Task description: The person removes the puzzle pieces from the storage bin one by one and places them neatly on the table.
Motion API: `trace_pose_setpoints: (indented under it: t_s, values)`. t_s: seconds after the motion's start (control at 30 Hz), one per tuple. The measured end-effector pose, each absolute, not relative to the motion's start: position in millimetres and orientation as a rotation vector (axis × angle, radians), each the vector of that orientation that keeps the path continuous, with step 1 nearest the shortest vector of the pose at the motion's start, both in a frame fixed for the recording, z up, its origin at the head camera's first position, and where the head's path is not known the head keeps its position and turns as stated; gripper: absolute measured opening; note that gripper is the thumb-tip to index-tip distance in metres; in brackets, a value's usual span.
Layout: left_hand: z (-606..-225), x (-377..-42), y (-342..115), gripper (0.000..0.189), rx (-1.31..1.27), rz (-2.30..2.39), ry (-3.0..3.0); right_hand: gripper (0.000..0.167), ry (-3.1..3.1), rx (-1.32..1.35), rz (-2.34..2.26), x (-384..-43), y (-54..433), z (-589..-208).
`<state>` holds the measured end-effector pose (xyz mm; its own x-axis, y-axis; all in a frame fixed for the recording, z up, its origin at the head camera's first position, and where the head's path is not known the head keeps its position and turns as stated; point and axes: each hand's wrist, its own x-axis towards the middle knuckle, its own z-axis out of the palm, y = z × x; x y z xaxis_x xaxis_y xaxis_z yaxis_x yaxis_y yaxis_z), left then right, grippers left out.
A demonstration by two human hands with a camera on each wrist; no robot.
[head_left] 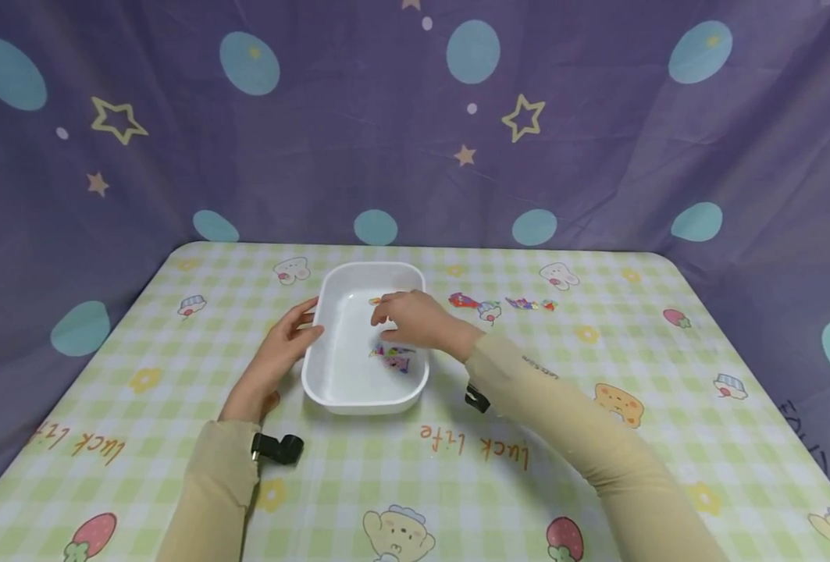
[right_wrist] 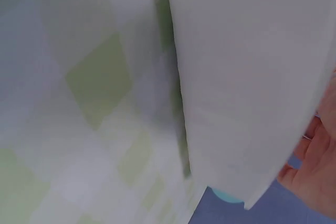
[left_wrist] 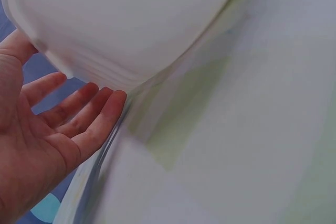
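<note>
The white tray [head_left: 340, 343] sits toward twelve o'clock on your checked tabletop [head_left: 344, 468], colourful pieces [head_left: 397, 363] inside around four. Your left hand [head_left: 277, 351] rests spread against its nine o'clock wall; your right hand [head_left: 415, 318] bends over two, any pinch impossible to tell. Other pieces [head_left: 522, 304] lie outside near three.

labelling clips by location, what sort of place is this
Probably a staged tabletop recording spot: a purple patterned cloth hangs behind a green-checked table, and black wrist-worn devices are in view.
</note>
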<state>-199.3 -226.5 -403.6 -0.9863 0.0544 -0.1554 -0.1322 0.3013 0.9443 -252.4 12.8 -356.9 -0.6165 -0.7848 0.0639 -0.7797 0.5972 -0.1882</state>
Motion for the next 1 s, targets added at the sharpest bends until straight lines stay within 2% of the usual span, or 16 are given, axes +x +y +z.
trace_pose_setpoints:
  t_s: [0.3, 1.0]
  values:
    - [-405, -201, -227, 0.059, -0.042, 1.759, 2.416, 0.027, 2.757, -1.314, -0.125, -249, -1, -367]
    - [-408, -202, -228, 0.058, -0.02, 1.757, 2.431, 0.016, 2.744, -1.251, -0.003, -249, -7, -376]
